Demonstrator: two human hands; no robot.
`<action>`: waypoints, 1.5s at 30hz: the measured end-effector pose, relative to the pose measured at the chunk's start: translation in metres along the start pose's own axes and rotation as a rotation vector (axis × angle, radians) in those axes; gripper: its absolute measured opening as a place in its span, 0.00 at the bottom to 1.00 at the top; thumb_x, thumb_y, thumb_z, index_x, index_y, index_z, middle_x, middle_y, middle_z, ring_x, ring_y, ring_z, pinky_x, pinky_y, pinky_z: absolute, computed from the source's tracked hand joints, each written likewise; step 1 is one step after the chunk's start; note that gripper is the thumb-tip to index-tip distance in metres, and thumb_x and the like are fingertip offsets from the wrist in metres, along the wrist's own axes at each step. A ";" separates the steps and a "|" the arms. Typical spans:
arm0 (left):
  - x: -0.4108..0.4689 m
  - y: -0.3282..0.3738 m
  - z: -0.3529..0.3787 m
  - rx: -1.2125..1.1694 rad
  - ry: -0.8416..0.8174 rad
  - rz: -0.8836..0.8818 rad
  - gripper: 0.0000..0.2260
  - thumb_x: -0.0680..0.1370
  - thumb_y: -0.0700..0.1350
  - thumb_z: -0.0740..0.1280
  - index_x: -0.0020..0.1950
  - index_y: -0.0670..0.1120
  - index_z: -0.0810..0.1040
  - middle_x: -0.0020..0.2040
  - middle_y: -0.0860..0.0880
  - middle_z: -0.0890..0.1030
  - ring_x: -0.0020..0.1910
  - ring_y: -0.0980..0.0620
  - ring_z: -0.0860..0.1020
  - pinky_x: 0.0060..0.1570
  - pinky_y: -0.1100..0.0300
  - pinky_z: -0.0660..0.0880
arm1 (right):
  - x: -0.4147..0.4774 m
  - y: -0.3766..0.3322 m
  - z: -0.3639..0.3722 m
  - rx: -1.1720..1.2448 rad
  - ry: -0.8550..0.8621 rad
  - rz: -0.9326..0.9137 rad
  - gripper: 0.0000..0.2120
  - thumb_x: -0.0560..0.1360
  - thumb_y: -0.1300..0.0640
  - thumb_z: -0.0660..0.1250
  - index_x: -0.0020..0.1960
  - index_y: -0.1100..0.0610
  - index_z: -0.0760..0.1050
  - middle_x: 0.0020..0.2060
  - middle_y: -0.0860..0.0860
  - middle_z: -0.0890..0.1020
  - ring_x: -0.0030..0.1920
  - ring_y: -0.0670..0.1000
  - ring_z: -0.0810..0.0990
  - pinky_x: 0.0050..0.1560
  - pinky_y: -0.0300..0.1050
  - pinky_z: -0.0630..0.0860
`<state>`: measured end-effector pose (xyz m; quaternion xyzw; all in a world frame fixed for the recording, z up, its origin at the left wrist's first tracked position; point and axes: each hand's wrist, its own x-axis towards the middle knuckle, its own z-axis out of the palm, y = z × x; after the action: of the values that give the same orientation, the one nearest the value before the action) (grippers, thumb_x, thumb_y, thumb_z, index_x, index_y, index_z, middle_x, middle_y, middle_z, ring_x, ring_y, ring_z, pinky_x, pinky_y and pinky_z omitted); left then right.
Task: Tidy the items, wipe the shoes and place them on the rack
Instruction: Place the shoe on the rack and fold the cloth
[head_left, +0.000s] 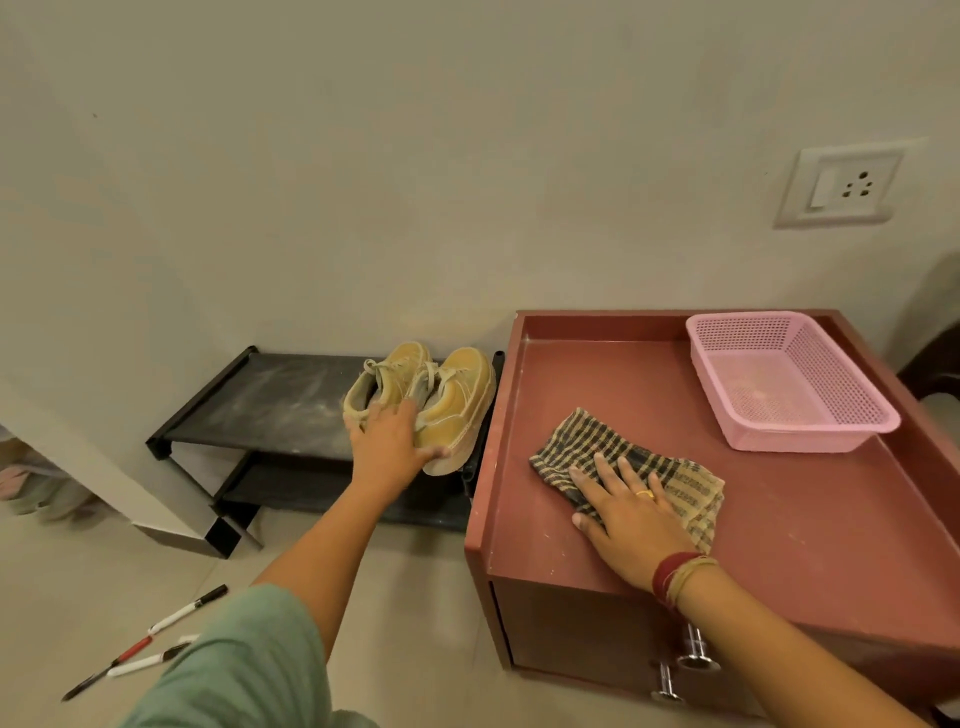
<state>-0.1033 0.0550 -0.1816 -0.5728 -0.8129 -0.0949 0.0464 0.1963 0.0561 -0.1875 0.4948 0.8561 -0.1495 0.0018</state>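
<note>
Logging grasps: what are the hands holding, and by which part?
The left hand grips the yellow shoes at their heels; the right hand only presses flat on the checked cloth.

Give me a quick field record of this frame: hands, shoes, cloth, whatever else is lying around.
left hand: holds the shoes by the heels
shoes: yellow pair, side by side on the top shelf of the rack, at its right end
right hand: flat on the cloth, fingers straight
cloth: checked, crumpled, on top of the cabinet
basket: pink, back right of the cabinet top, apart from the cloth
pens: a few on the floor, lower left
</note>
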 end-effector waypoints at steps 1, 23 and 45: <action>-0.003 0.006 0.000 0.047 0.015 0.021 0.25 0.68 0.64 0.71 0.57 0.51 0.70 0.56 0.51 0.77 0.66 0.46 0.70 0.68 0.34 0.55 | -0.001 0.000 0.000 -0.005 0.002 -0.002 0.26 0.81 0.44 0.48 0.77 0.44 0.45 0.77 0.50 0.45 0.77 0.54 0.43 0.74 0.54 0.41; -0.075 0.063 -0.057 -0.552 0.240 -0.039 0.27 0.71 0.52 0.72 0.67 0.52 0.66 0.66 0.49 0.69 0.69 0.45 0.65 0.68 0.38 0.62 | -0.010 0.001 -0.024 0.342 0.112 -0.076 0.13 0.79 0.53 0.61 0.61 0.49 0.76 0.56 0.48 0.80 0.56 0.50 0.78 0.56 0.44 0.73; -0.098 0.138 -0.029 -0.048 -0.283 0.046 0.19 0.76 0.61 0.64 0.58 0.49 0.77 0.79 0.41 0.44 0.76 0.40 0.36 0.72 0.42 0.36 | -0.004 0.026 -0.041 0.625 0.191 -0.003 0.20 0.72 0.65 0.64 0.58 0.47 0.67 0.39 0.50 0.78 0.37 0.51 0.77 0.38 0.48 0.75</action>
<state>0.0585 0.0032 -0.1579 -0.6000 -0.7953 -0.0314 -0.0799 0.2266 0.0757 -0.1546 0.4817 0.7657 -0.3581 -0.2310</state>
